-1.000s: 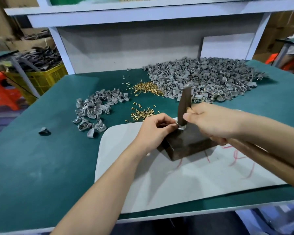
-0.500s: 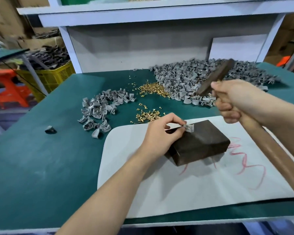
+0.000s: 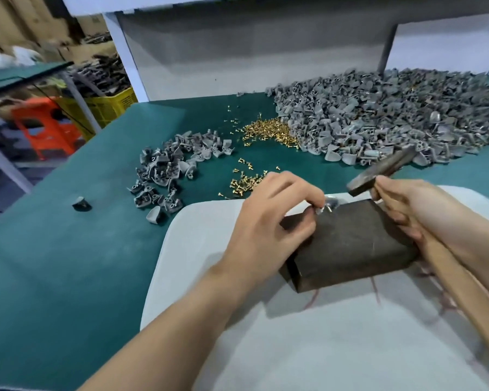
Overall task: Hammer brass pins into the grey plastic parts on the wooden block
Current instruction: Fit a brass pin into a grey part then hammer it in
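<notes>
While steadying a small grey plastic part [image 3: 326,206] on the far left corner of the wooden block [image 3: 353,244], pinches it between thumb and forefinger of the left hand [image 3: 268,218], other fingers curled loosely over the block's left edge. Grips the hammer [image 3: 381,174] by its wooden handle in the right hand [image 3: 415,210], fingers wrapped fully round it at the block's right side, close under the head. Holds the dark head tilted just above the block's far edge, near the pinched part but apart from it. Cannot tell through the blur whether a brass pin stands in that part. Under the block, a white mat [image 3: 294,334] with red scribbles, laid on the green table [image 3: 54,263]. Beyond the block to the right, 1 big heap of grey parts [image 3: 393,117]; beyond it to the left, 1 smaller heap [image 3: 170,170]. Between those 2 heaps, brass pins [image 3: 268,132]: a dense patch against the big heap and a looser scatter just beyond the left hand. Well left of the block, 1 lone grey part [image 3: 81,203] on the green.
</notes>
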`<state>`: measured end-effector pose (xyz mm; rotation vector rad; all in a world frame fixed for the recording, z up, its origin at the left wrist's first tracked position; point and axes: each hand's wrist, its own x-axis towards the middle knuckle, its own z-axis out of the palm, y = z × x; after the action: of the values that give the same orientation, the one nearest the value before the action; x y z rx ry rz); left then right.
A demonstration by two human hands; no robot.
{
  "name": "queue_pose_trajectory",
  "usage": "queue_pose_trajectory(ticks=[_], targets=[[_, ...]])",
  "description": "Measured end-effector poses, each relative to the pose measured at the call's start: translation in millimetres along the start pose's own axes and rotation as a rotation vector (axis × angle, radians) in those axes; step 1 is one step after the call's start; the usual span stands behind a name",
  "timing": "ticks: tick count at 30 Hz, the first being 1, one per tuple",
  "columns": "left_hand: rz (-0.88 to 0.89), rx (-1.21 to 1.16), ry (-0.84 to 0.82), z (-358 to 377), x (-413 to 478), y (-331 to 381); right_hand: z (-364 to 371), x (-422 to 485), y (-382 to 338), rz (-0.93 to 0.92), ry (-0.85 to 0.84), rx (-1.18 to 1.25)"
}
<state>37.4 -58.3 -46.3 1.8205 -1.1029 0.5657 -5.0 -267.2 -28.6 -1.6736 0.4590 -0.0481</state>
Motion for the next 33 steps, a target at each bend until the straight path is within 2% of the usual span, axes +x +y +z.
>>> queue_pose_trajectory(ticks=[10, 13, 15, 17, 19, 23, 26, 29, 31, 33], targets=[[-0.005, -0.035, 0.025, 2, -3, -2, 4, -5, 1, 0.032, 0.030, -0.044], [-0.055, -0.052, 0.039, 3, -4, -2, 4, -3, 1, 0.000, 0.059, -0.066], [-0.141, -0.090, 0.043, 4, -5, 0, 1, 1, 1, -0.078, 0.143, -0.254], [-0.247, -0.155, 0.029, 6, -6, 3, -7, 5, 4, -0.177, 0.263, -0.599], [-0.337, -0.229, 0.013, 8, -4, 8, -18, 8, 6, -0.180, 0.337, -0.820], [-0.463, -0.330, -0.003, 11, 6, 15, -25, 14, 11, -0.089, 0.343, -0.919], [-0.549, -0.315, -0.069, 16, 31, 21, -22, 17, 15, -0.109, 0.359, -0.954], [-0.660, -0.404, -0.022, 35, 79, 20, -19, 17, 17, -0.135, 0.360, -0.999], [-0.697, -0.328, -0.043, 47, 112, 7, -18, 15, 16, -0.136, 0.367, -1.033], [-0.649, -0.056, -0.165, 47, 129, -20, -18, 11, 15, -0.133, 0.374, -1.049]])
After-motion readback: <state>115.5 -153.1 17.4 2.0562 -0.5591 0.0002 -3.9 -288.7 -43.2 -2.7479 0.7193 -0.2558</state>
